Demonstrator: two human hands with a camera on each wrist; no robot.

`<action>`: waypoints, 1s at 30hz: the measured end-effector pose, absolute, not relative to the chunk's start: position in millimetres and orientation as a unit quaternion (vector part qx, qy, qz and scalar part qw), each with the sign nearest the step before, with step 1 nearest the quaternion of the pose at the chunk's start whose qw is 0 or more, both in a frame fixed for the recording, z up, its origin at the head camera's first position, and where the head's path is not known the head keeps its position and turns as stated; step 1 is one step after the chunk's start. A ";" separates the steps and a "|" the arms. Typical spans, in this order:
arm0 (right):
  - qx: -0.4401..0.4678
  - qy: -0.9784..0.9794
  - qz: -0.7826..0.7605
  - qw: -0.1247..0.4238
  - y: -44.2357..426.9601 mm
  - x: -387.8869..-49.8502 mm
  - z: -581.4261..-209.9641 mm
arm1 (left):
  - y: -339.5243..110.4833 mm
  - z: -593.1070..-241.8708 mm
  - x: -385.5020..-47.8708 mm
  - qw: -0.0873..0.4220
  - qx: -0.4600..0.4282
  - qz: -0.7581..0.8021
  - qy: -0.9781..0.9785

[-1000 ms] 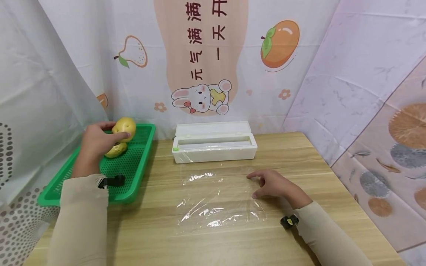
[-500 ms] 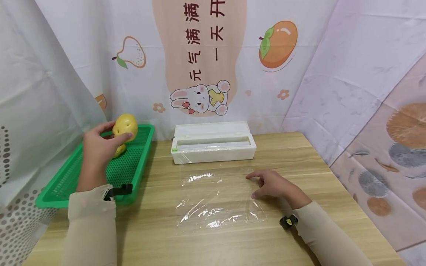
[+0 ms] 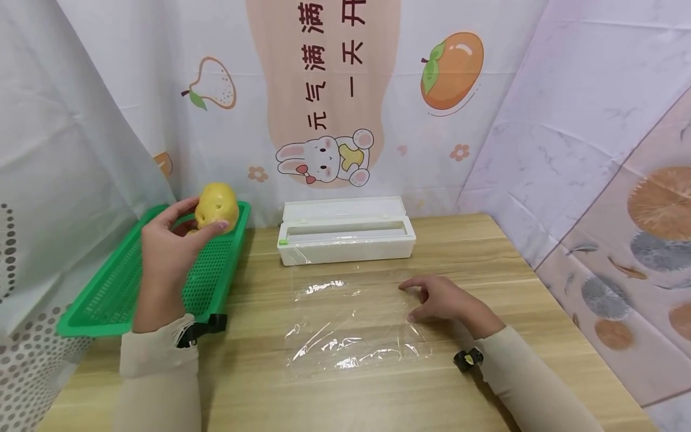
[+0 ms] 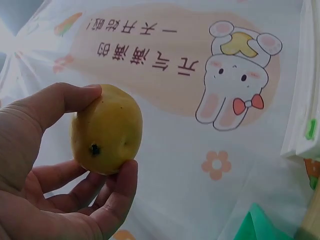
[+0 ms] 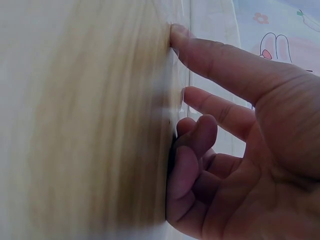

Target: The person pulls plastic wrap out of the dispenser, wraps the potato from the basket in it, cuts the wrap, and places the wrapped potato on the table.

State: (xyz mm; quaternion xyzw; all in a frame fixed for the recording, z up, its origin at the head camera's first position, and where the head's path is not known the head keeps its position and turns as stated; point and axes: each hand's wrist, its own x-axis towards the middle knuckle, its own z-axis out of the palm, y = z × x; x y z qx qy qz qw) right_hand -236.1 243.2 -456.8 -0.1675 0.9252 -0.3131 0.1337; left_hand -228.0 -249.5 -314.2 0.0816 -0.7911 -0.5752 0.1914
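My left hand [image 3: 171,246] grips a smooth yellow potato [image 3: 217,207] with small dimples, holding it above the green basket [image 3: 242,240]. In the left wrist view, thumb and fingers lie on opposite sides of the potato [image 4: 107,132]. A sliver of another yellow piece shows behind this hand; the rest is hidden. A sheet of clear cling film [image 3: 351,318] lies on the table in front of a white film dispenser [image 3: 348,249]. At the sheet's right edge my right hand [image 3: 445,298] presses down with thumb and straight index finger, its other fingers curled under, as the right wrist view shows.
The dispenser's lid [image 3: 344,209] stands up at the back, and a green slider [image 3: 283,242] sits on its left end. Printed curtains [image 3: 432,150] close off the back and sides of the wooden table [image 3: 475,240].
My left hand has lifted the potato slightly and carried it rightward, from over the basket's middle toward its right rim. The right hand and the film have stayed where they were.
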 end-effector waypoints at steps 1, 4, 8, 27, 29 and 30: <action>-0.168 0.925 -0.312 0.134 243.2 -236.0 -456.4 | -246.7 -314.3 -226.9 0.194 0.073 -0.575 -0.791; -0.169 0.926 -0.308 0.135 242.7 -236.2 -455.2 | -237.9 -315.0 -224.7 0.197 0.050 -0.574 -0.793; -0.169 0.927 -0.308 0.134 242.4 -237.0 -454.2 | -225.3 -316.3 -225.4 0.188 0.018 -0.567 -0.802; -0.165 0.927 -0.307 0.140 243.5 -237.6 -457.1 | -179.8 -335.1 -225.4 0.095 -0.119 -0.537 -0.830; -0.163 0.927 -0.306 0.141 243.3 -237.6 -456.5 | -173.4 -338.9 -226.8 0.071 -0.121 -0.542 -0.829; -0.163 0.927 -0.305 0.141 243.0 -237.5 -456.0 | -170.4 -340.5 -227.5 0.065 -0.122 -0.539 -0.831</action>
